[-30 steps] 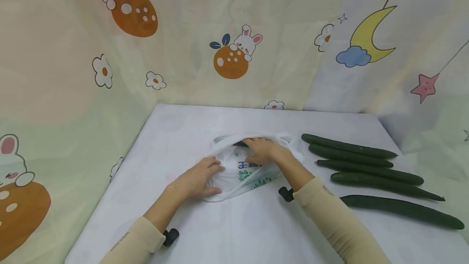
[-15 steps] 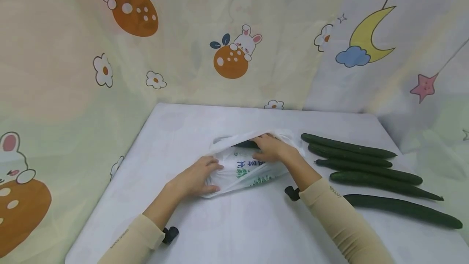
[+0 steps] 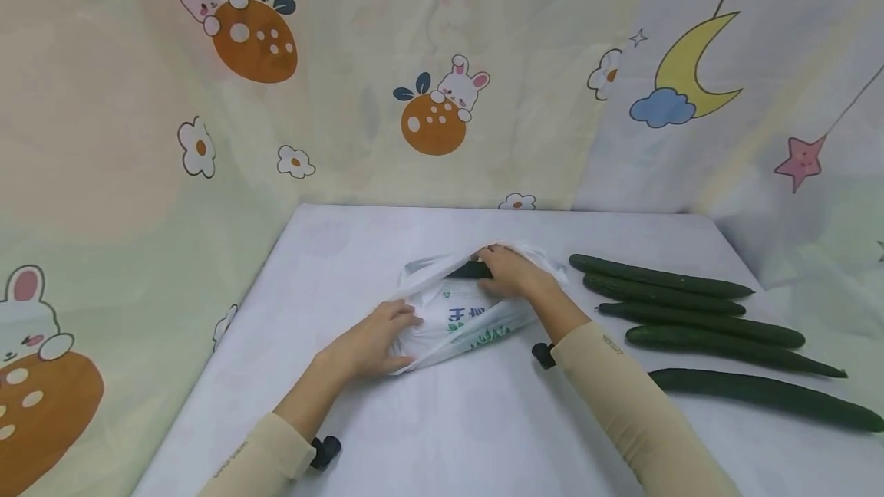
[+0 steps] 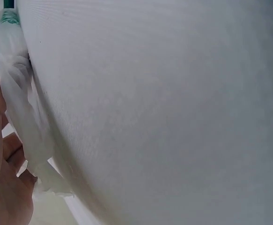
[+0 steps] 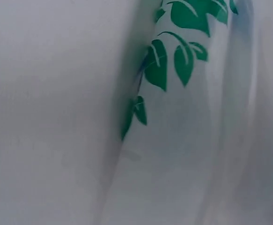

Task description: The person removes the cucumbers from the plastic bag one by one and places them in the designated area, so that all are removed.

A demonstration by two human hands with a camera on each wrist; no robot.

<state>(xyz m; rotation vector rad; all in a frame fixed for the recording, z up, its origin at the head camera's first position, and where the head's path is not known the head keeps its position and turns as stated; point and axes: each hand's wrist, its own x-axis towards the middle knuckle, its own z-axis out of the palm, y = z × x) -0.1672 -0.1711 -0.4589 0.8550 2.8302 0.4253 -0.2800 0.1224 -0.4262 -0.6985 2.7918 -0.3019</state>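
Observation:
A white plastic bag (image 3: 438, 328) with green leaf print and blue lettering lies at the middle of the table. Through its opening shows part of a dark green cucumber (image 3: 471, 270). My right hand (image 3: 509, 270) reaches into the opening, fingers above the cucumber and thumb below, gripping it; the rest of the cucumber is hidden. My left hand (image 3: 373, 337) holds the bag's left end, thumb nearest me. Crumpled plastic (image 4: 17, 84) hangs by its fingers in the left wrist view. Only printed bag plastic (image 5: 173, 140) and white surface fill the right wrist view.
Several long cucumbers (image 3: 697, 315) lie in a loose row at the right of the white table (image 3: 435, 428). The nearest one (image 3: 766, 397) passes close to my right sleeve. A printed cloth (image 3: 359, 129) hangs behind the table.
My right hand has moved a little to the right and away from me. More of the cucumber shows in the bag's opening. My left hand has stayed at the bag's left end.

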